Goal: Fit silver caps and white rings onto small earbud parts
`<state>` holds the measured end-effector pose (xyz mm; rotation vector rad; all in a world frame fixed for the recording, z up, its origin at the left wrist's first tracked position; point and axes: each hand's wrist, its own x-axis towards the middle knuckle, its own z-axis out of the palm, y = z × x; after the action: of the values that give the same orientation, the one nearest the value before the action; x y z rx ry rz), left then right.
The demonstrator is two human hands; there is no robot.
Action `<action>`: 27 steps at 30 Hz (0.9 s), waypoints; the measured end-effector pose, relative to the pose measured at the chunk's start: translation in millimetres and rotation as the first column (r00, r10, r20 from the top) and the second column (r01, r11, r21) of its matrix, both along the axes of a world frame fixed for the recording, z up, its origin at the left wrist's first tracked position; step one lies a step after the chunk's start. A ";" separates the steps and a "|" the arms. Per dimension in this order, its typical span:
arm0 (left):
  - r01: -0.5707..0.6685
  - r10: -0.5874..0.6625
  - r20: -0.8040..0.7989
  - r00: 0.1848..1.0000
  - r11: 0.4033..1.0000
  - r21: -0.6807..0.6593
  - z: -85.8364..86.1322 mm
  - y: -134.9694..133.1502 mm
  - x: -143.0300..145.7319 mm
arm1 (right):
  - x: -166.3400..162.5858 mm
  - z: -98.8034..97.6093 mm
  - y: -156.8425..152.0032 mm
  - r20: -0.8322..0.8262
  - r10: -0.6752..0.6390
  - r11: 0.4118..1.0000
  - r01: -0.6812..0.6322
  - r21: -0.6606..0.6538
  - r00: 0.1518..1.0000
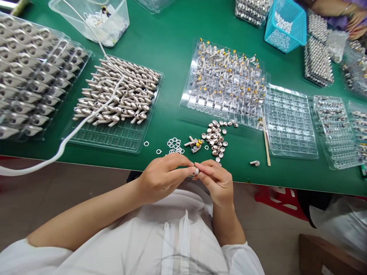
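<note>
My left hand and my right hand meet at the table's front edge. Between their fingertips they pinch a small pale earbud part, mostly covered by the fingers. Just beyond my hands lie a pile of round earbud caps, a few earbud stems with yellow tabs, and several white rings. A single white earbud rests to the right, near a thin wooden stick.
A tray of beige earbud shells stands left, crossed by a white cable. Farther left are stacked trays. A clear tray holds yellow-tabbed parts. A blue basket and another person's hand are at upper right.
</note>
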<state>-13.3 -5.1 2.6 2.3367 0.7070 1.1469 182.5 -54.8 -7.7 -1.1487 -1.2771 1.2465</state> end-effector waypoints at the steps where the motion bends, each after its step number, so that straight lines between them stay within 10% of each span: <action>1: -0.002 0.002 -0.002 1.000 1.000 -0.002 -0.3 0.0 -0.3 | 0.1 -0.4 -0.4 0.011 0.000 1.000 0.000 0.007 1.000; 27: 0.019 -0.014 0.055 0.998 0.995 -0.099 2.5 -0.4 0.2 | -0.5 -0.2 -1.1 0.096 -0.019 0.991 0.006 0.135 0.995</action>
<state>-13.1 -5.5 5.1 2.2163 0.7080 1.1371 182.0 -55.9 -7.9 -1.1300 -1.4021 1.0890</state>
